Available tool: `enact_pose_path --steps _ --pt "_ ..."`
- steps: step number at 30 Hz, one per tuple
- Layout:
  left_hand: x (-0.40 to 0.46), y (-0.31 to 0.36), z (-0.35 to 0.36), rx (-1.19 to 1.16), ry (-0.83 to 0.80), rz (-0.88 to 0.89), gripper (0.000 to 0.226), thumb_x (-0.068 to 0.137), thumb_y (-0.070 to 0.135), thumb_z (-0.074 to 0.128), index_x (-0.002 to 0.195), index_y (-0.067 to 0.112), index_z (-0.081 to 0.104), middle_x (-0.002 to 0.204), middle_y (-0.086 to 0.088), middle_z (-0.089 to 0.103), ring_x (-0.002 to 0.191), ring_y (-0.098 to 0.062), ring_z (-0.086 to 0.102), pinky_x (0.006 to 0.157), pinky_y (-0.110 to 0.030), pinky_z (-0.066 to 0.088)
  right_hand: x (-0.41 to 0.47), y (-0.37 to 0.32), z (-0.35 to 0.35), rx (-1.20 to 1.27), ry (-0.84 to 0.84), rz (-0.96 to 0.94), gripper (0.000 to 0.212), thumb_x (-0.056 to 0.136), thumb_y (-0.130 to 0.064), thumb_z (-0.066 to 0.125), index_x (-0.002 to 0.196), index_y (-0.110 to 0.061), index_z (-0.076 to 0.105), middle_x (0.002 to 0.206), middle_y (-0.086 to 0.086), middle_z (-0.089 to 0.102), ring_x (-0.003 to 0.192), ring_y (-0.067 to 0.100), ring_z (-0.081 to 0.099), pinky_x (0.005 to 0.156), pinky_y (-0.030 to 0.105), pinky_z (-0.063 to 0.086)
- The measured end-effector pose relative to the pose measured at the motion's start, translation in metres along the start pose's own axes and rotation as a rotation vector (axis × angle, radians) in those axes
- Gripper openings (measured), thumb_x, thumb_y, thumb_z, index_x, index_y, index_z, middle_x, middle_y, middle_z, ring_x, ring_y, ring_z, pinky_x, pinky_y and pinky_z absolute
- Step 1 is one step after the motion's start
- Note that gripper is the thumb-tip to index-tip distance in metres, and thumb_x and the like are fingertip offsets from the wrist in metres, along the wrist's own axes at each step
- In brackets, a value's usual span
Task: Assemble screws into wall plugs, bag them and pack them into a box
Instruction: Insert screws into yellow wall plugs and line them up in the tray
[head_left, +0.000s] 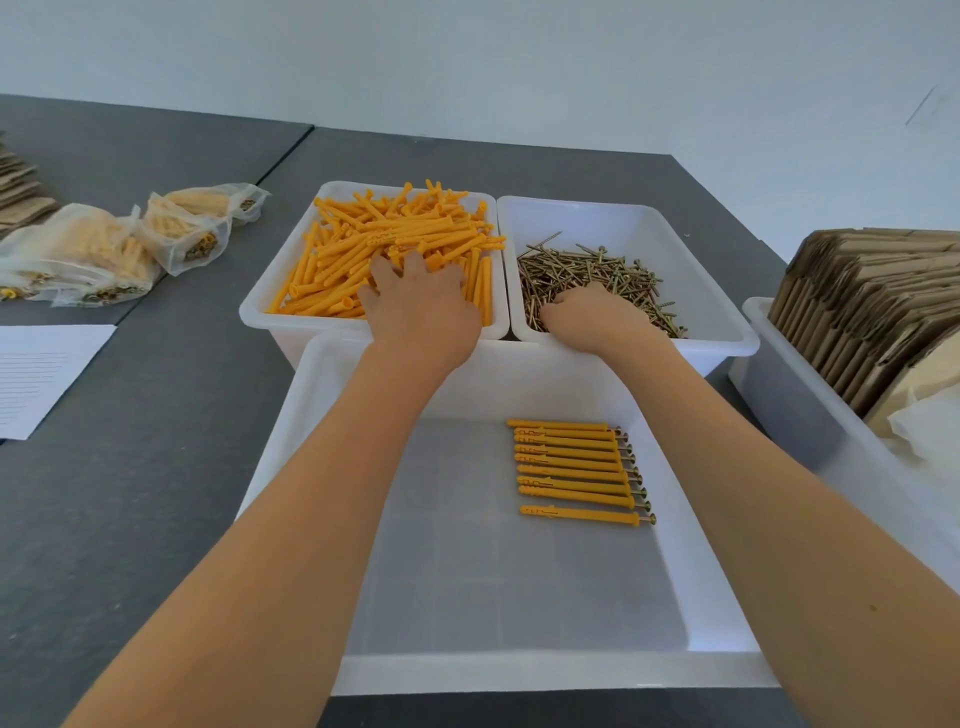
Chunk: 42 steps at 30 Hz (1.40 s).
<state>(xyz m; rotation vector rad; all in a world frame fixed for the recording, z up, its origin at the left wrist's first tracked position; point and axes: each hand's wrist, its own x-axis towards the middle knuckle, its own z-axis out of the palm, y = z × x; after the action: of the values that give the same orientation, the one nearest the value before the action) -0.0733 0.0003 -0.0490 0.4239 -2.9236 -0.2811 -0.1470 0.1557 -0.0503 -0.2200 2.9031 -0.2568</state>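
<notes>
Nearest the camera, a large white tray (322, 519) is sitting on the grey desk (156, 493), and a neat row of assembled orange plugs with screws (576, 467) is lying side by side on its floor, toward the right wall, the screw heads pointing right. Both bare forearms are reaching across this tray to two smaller white bins standing side by side just behind it. The left hand (421, 306) is lying palm down on the heap of loose orange wall plugs (395, 244) in the left bin (260, 312); its fingers (415, 262) are spreading over the plugs, mostly straight, and whether they are pinching one cannot be told. The right hand (597, 314) is dipping into the pile of brass-coloured screws (592, 275) in the right bin (675, 228), its fingers curling down into the screws, but the fingertips are hidden, so a grasp cannot be confirmed.

Filled clear bags of plugs and screws (104, 249) are lying in a cluster on the desk at the far left, with a lined sheet of paper (41, 374) nearer. At the right, another white bin (779, 374) is holding a stack of flattened brown cardboard boxes (872, 301) standing on edge.
</notes>
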Motion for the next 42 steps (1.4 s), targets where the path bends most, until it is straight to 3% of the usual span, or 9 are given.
enact_pose_path --steps 4,8,11,14,18,22,30,35,42 --pt "0.004 -0.001 0.002 0.062 -0.039 0.048 0.035 0.099 0.029 0.037 0.125 0.032 0.06 0.135 -0.008 0.048 0.132 -0.042 0.031 0.108 -0.056 0.026 -0.003 0.0 0.0 0.002 0.017 0.023 0.044 0.097 -0.034 0.03 0.123 -0.009 0.055 0.134 0.014 0.051 0.112 0.034 0.053 0.1 0.048 0.042" --pt "0.002 0.002 0.007 -0.025 0.09 0.052 0.031 0.098 0.021 0.039 0.117 0.023 0.063 0.124 -0.003 0.057 0.124 -0.035 0.039 0.1 -0.048 0.033 -0.003 0.002 0.002 0.021 0.047 0.051 0.03 0.095 -0.034 0.034 0.094 -0.011 0.054 0.091 0.007 0.058 0.086 0.027 0.055 0.085 0.04 0.044" --pt "0.0 0.008 0.011 -0.041 0.224 0.129 0.03 0.098 0.017 0.041 0.122 0.02 0.059 0.123 0.001 0.06 0.123 -0.029 0.042 0.099 -0.045 0.033 -0.002 0.003 0.005 0.027 0.119 0.076 0.029 0.095 -0.035 0.037 0.076 -0.014 0.047 0.078 0.002 0.052 0.069 0.019 0.047 0.074 0.035 0.037" --pt "0.001 0.011 0.012 -0.1 0.225 0.158 0.03 0.098 0.011 0.042 0.121 0.02 0.059 0.122 -0.001 0.061 0.115 -0.029 0.05 0.095 -0.043 0.037 -0.002 0.002 0.006 0.026 0.115 0.079 0.027 0.094 -0.034 0.038 0.077 -0.015 0.047 0.078 0.002 0.052 0.069 0.019 0.047 0.074 0.035 0.034" --pt "0.001 0.01 0.011 -0.036 0.228 -0.032 0.034 0.091 0.013 0.049 0.125 0.019 0.051 0.13 -0.009 0.049 0.118 -0.036 0.047 0.1 -0.048 0.034 -0.003 0.002 0.003 0.046 0.096 0.074 0.019 0.089 -0.028 0.04 0.075 -0.016 0.046 0.076 0.001 0.05 0.071 0.021 0.047 0.075 0.036 0.035" --pt "0.005 0.004 0.008 -0.064 0.094 -0.153 0.042 0.09 0.021 0.051 0.131 0.02 0.046 0.138 -0.01 0.04 0.127 -0.037 0.039 0.102 -0.053 0.032 -0.004 0.002 0.004 0.08 0.113 0.048 0.019 0.088 -0.026 0.04 0.072 -0.017 0.046 0.073 0.0 0.05 0.065 0.018 0.045 0.069 0.032 0.034" --pt "0.015 -0.009 0.009 -0.165 0.138 -0.148 0.03 0.091 0.011 0.054 0.114 0.027 0.065 0.121 -0.003 0.061 0.122 -0.029 0.046 0.101 -0.046 0.032 -0.003 0.006 0.007 0.182 0.234 -0.091 0.021 0.092 -0.018 0.037 0.072 -0.018 0.043 0.071 -0.001 0.047 0.065 0.018 0.043 0.056 0.028 0.029" --pt "0.016 -0.008 0.012 -0.152 0.147 -0.117 0.028 0.095 0.014 0.05 0.121 0.022 0.06 0.124 -0.005 0.059 0.123 -0.03 0.046 0.102 -0.047 0.033 -0.001 0.007 0.009 0.31 0.38 -0.137 0.022 0.098 -0.014 0.034 0.102 -0.011 0.055 0.104 0.012 0.057 0.076 0.023 0.052 0.067 0.033 0.038" --pt "0.011 -0.003 0.014 -0.257 0.343 0.082 0.019 0.099 0.008 0.046 0.112 0.02 0.05 0.1 0.004 0.059 0.095 -0.022 0.057 0.094 -0.042 0.033 -0.009 0.004 0.007 0.585 0.615 -0.293 0.015 0.103 -0.01 0.035 0.1 -0.006 0.049 0.083 0.012 0.06 0.064 0.017 0.047 0.062 0.039 0.042"
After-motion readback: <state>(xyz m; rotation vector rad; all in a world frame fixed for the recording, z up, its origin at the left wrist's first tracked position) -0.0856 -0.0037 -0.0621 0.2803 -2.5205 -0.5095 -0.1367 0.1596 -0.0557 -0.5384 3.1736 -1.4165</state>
